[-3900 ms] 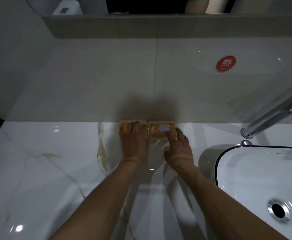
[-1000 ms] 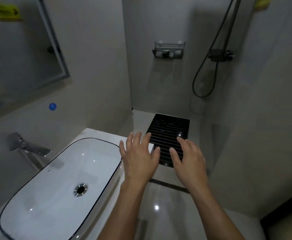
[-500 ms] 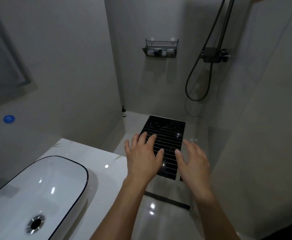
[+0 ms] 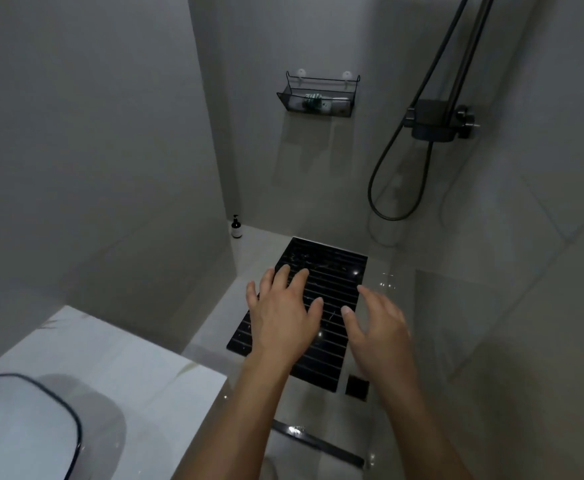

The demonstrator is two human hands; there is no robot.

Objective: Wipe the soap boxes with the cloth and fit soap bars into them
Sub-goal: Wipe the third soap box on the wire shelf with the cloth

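My left hand (image 4: 283,317) and my right hand (image 4: 377,327) hover in mid-air side by side, palms down, fingers spread and relaxed. Neither holds anything. Below and beyond them lies the shower floor with a black slatted drain grate (image 4: 335,271). The soap boxes, soap bars and cloth are out of view.
A white marble counter (image 4: 128,362) with the basin's black rim (image 4: 72,420) is at lower left. A black wire basket (image 4: 318,98) holding small items hangs on the far wall. The shower valve (image 4: 436,123) and hose (image 4: 387,188) are at right. A small dark pump bottle (image 4: 236,227) stands in the floor corner.
The view has turned from the counter with the soap boxes to the shower. Over the last second it kept panning right, the basin sliding off left. Both hands stay empty and spread.
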